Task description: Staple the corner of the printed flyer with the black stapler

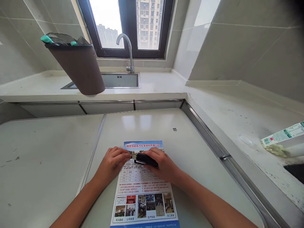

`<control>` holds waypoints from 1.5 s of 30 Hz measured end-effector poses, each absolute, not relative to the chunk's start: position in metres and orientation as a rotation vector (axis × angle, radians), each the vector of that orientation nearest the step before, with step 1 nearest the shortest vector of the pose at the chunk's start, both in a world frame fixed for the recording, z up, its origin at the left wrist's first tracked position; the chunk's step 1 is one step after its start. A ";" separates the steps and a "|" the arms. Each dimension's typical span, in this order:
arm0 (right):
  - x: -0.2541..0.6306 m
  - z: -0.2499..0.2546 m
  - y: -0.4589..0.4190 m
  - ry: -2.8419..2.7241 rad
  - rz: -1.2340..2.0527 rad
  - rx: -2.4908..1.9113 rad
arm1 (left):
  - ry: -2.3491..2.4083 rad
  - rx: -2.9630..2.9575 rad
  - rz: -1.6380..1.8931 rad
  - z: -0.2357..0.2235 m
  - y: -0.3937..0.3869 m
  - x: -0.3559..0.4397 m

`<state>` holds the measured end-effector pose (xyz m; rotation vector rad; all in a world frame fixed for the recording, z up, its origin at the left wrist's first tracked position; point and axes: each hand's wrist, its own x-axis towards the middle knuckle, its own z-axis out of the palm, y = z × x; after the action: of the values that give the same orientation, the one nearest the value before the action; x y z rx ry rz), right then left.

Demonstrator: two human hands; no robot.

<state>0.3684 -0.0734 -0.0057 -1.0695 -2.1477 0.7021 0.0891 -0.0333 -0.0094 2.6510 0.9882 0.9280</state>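
A small black stapler (142, 159) is in the fingers of my right hand (163, 163), held above a printed flyer (146, 187). The thumb is below it and the other fingers lie over its top. My left hand (113, 161) is closed, its fingertips pinching a thin metal part (133, 156) that sticks out of the stapler's left end. Exactly what that part is, I cannot make out. The flyer lies flat under both hands, with blue bands, a table and several photos on it. Beyond it on the white table (135, 129) is a short strip of staples (174, 129).
Behind the table a brown bin (77, 68) with a dark liner stands on the counter (161, 84), by a sink (121, 83) with a tall faucet (130, 52). On the right counter, a clear package with a green-and-white label (285, 136) lies near a dark object (295, 171).
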 end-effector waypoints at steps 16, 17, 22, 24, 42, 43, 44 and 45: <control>0.369 -0.005 -0.073 -2.146 0.699 -1.056 | 0.883 2.739 0.858 -0.007 -0.038 0.094; 0.369 -0.004 -0.073 -2.145 0.703 -1.055 | 0.885 2.732 0.857 -0.007 -0.039 0.094; 0.369 -0.004 -0.072 -2.138 0.728 -1.062 | 0.876 2.736 0.844 -0.009 -0.039 0.094; 0.370 -0.005 -0.072 -2.136 0.724 -1.060 | 0.877 2.735 0.840 -0.010 -0.039 0.094; 0.372 -0.004 -0.072 -2.197 0.696 -1.003 | 0.948 2.469 0.935 -0.007 -0.041 0.095; 0.372 -0.004 -0.072 -2.201 0.695 -1.001 | 0.953 2.460 0.928 -0.006 -0.041 0.095; 0.372 -0.004 -0.072 -2.204 0.695 -1.000 | 0.958 2.449 0.917 -0.006 -0.041 0.096; 0.372 -0.004 -0.072 -2.207 0.696 -1.000 | 0.960 2.436 0.907 -0.005 -0.041 0.096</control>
<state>0.3719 -0.0717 -0.0039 -1.0001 -2.2070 0.6964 0.0957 -0.0411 -0.0053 2.4357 0.9599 0.9073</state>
